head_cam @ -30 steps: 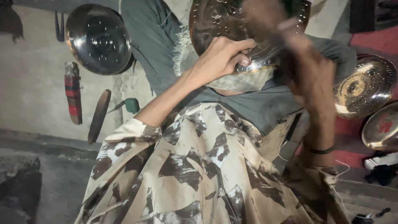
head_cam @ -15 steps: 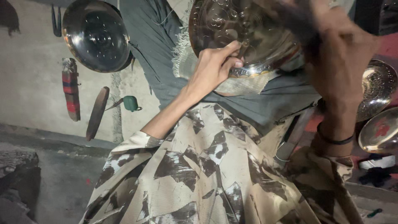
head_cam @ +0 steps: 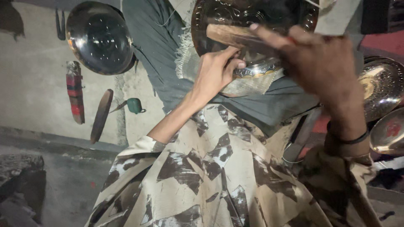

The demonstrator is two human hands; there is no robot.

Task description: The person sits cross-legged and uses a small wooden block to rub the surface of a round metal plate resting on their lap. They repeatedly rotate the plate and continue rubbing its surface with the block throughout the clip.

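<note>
A round embossed brass-coloured metal plate lies in the person's lap at the top of the view, resting on a frayed pale cloth spread over grey-green trousers. Its surface is dark and shiny, worked with raised scrolling ornament, and its lower rim shows a bright beaded band that catches the light.

The left hand sits at the plate's lower edge, fingers curled inward and thumb extended, with the fingertips pressed against the beaded rim; whether it truly clamps the rim or only steadies it cannot be told. The right hand is over the plate's right side, blurred, its fingers folded around a brown wooden-looking stick-shaped tool that lies across the plate's face. A dark band circles the right wrist.

Both sleeves belong to a beige shirt with dark brown angular patches, ribbed in texture and smudged.

On the pale concrete floor to the left lie a large smooth polished steel bowl, a red and black striped handle-like object, a long dark flat wooden piece and a small green-headed tool. To the right, two more shiny embossed round metal dishes sit near a red mat.
</note>
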